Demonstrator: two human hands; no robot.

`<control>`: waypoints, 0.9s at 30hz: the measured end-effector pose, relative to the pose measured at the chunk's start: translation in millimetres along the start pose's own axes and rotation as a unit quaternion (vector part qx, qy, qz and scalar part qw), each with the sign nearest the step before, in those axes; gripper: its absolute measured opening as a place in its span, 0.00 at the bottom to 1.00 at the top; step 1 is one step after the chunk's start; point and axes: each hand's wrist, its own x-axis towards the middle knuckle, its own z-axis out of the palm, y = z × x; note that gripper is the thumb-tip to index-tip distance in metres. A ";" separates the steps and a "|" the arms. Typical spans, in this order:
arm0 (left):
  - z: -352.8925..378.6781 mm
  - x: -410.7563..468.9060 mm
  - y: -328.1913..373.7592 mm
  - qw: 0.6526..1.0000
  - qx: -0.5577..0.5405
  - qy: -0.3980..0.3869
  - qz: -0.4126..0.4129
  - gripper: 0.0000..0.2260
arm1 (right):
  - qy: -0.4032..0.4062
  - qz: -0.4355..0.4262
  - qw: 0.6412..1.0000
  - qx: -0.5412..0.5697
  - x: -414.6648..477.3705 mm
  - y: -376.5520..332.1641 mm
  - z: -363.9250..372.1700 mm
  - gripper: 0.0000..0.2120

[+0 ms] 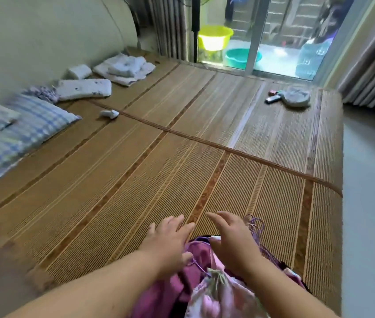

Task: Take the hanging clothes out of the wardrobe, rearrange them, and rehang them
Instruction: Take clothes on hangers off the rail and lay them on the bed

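While both arms reach over the woven mat point(136, 180), the clothes point(168, 294) lie heaped at its near edge beneath them: glossy magenta fabric, a pale pink floral piece, and thin purple hangers point(256, 227) poking out on the right. Left hand point(170, 237) and right hand point(230, 242) both have fingers straight and loosely spread, gripping nothing.
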 end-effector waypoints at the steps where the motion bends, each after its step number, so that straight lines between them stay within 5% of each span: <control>1: -16.2 -10.9 -6.7 1.000 -0.004 0.020 -0.009 0.32 | -0.003 -0.035 0.999 -0.006 7.0 -24.5 -6.2 0.30; 8: -118.2 -139.0 -99.0 0.970 -0.009 0.189 -0.155 0.30 | 0.009 -0.260 0.965 -0.025 28.0 -220.9 -51.7 0.30; 15: -169.2 -323.7 -183.9 0.906 -0.001 0.307 -0.293 0.31 | 0.000 -0.447 0.892 -0.059 -6.7 -420.3 -71.9 0.27; 27: -146.2 -630.9 -262.0 0.791 0.040 0.364 -0.491 0.32 | -0.047 -0.646 0.762 -0.035 -173.4 -700.3 -24.2 0.26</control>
